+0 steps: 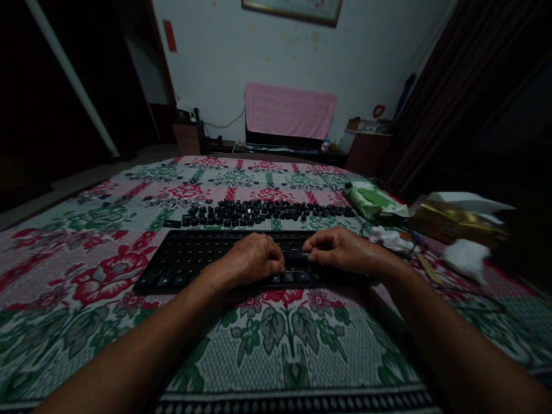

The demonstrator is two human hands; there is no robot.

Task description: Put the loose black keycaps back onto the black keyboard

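"Where is there open room for you?"

"Your black keyboard (190, 250) lies crosswise before you. Past its left end and along its near edge you have bare cloth (107, 270); beyond its far edge, loose keys (224, 214) lie in a long band. To your right it's crowded."

"And your grip?"

"Your right hand (338, 247) has thumb and finger nearly together, pinching a dark piece (296, 254) over the keyboard. Your left hand (254, 256) curls low on it; whether it holds anything, I can't tell."

"The count?"

"One keyboard, one green packet (373, 198), one gold box (457, 219), two white wads (466, 257). The loose keys are too many and too small to count."

"The room?"

"Dim. The cloth is flowered, red and green; a pink towel (291, 109) hangs by the pale wall (207, 69), below one framed picture (297, 8)."
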